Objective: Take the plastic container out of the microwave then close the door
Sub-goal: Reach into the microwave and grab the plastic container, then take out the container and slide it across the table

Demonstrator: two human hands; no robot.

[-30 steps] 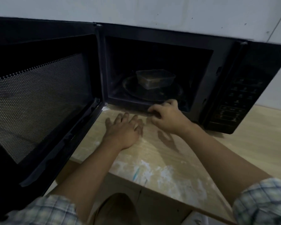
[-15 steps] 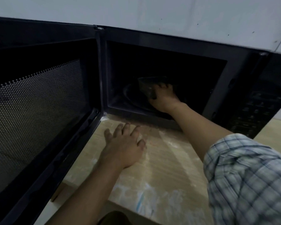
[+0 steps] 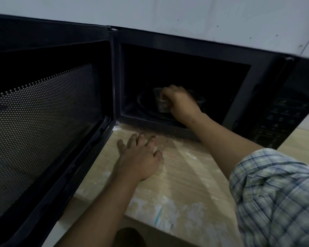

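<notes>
From the head camera, I have my right hand (image 3: 179, 102) inside the microwave (image 3: 185, 50) cavity, its fingers (image 3: 165, 97) curled down over the near left corner of the plastic container (image 3: 161, 106), which sits on the turntable (image 3: 144, 102) in the middle of the cavity floor; the grip looks closed on the rim and wall, though I cannot tell whether the container has left the plate yet. My left hand (image 3: 141, 157) lies flat on the tabletop (image 3: 194, 175) just in front of the microwave's lower sill, fingers spread and holding nothing. The door (image 3: 43, 122) stands swung wide to the left of the cavity. To do this step well, I judge I should raise the container only enough to clear the turntable and the front sill, keep it level in case it holds food, and draw it straight out toward me rather than dragging it over the lip. A one-corner pinch could let the far side sag, so a firmer hold or support from the free hand once it is outside the cavity seems wise. The door is not yet closed.
</notes>
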